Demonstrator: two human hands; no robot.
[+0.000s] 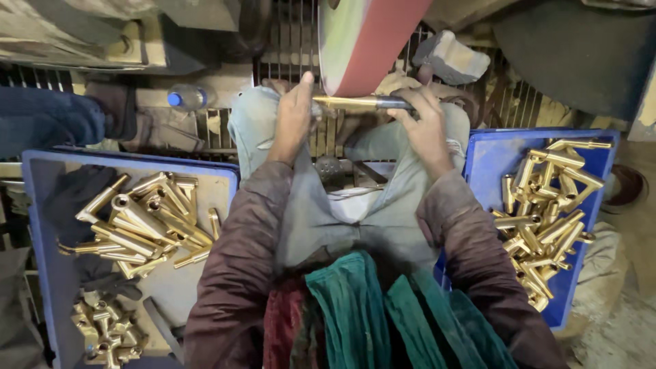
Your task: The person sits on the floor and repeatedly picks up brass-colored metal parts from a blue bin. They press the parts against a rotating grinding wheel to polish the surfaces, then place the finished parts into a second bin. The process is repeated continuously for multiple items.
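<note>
Single head view looks steeply down, close over lap and wheel [362,41].

wheel [365,44] ahead, trays [41,205] flanking knees

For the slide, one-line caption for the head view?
Both hands, left hand and right hand, press a brass tube against a red belt, between two blue trays of brass parts.

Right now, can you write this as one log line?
left hand, right hand: hold brass tube | tube: against red wheel | blue trays: brass parts
</note>
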